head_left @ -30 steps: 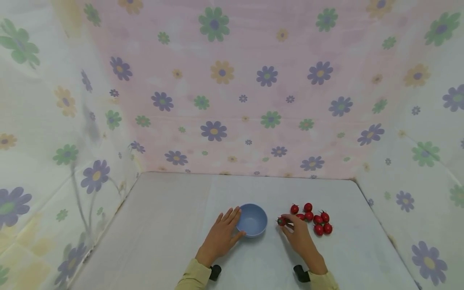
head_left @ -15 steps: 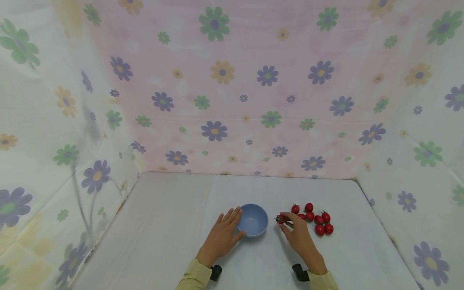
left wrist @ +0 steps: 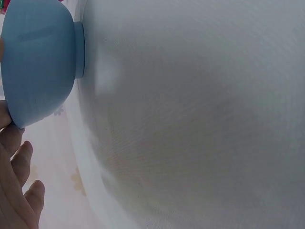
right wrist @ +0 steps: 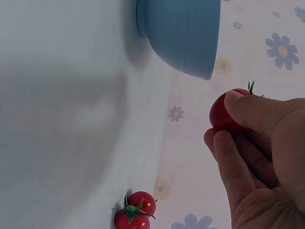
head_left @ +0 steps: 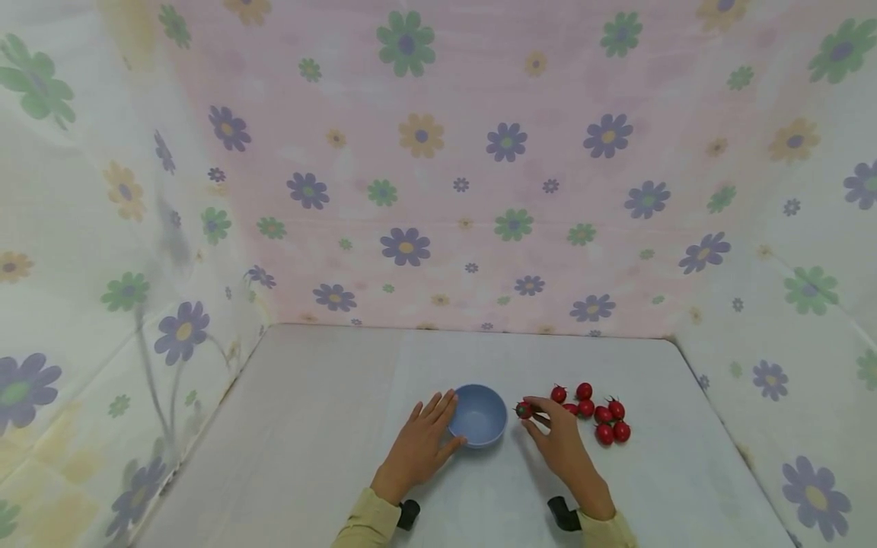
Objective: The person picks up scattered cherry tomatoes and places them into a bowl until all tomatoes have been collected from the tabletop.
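Note:
A light blue bowl [head_left: 477, 415] stands on the white table. My left hand [head_left: 416, 446] rests against the bowl's left side, fingers nearly straight near the rim and thumb at its front; in the left wrist view, the fingertips [left wrist: 10, 136] meet the rim. Just right of the bowl, my right hand [head_left: 563, 441] pinches a small cherry tomato [head_left: 524, 410] between thumb and fingers. In the right wrist view, that red tomato [right wrist: 228, 113] is raised off the table near the rim, with its green stem leaves showing.
Several cherry tomatoes [head_left: 604, 415] lie in a loose group on the table [head_left: 329, 426] to the right, partly behind my right hand. Flowered cloth [head_left: 438, 175] walls in the back and both sides. Black wrist devices [head_left: 563, 514] sit by the cuffs.
My right hand has moved a little left and toward the back with the cherry tomato, closer to the bowl. The left hand and the bowl have stayed put.

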Available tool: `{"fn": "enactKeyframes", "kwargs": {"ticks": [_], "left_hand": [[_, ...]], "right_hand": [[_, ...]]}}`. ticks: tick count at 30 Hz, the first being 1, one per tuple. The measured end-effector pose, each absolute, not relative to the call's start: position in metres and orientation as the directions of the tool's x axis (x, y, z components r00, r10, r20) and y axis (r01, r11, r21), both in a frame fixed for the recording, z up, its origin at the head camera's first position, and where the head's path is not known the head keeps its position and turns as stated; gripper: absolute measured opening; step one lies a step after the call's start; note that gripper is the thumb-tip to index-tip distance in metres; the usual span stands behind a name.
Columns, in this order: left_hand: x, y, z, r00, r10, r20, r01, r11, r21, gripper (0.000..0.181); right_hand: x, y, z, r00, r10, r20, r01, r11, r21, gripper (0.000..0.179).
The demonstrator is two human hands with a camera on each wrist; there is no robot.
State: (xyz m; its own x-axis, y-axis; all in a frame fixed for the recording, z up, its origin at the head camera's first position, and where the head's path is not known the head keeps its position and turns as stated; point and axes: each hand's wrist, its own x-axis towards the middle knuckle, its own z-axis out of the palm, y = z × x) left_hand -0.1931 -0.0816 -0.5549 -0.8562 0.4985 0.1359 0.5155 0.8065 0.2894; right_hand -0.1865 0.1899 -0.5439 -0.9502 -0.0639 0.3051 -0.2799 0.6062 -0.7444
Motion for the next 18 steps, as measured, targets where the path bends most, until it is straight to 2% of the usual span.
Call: {"fn": "enactKeyframes", "kwargs": {"ticks": [18], "left_hand": [[-0.193,-0.081,-0.555,-0.858,0.495,0.137,0.512,0.807,0.293,0.073]], "right_hand": [[-0.190,0.173,-0.535,-0.953,-0.084,0.290,-0.288,0.547,-0.786,0.044]]}}
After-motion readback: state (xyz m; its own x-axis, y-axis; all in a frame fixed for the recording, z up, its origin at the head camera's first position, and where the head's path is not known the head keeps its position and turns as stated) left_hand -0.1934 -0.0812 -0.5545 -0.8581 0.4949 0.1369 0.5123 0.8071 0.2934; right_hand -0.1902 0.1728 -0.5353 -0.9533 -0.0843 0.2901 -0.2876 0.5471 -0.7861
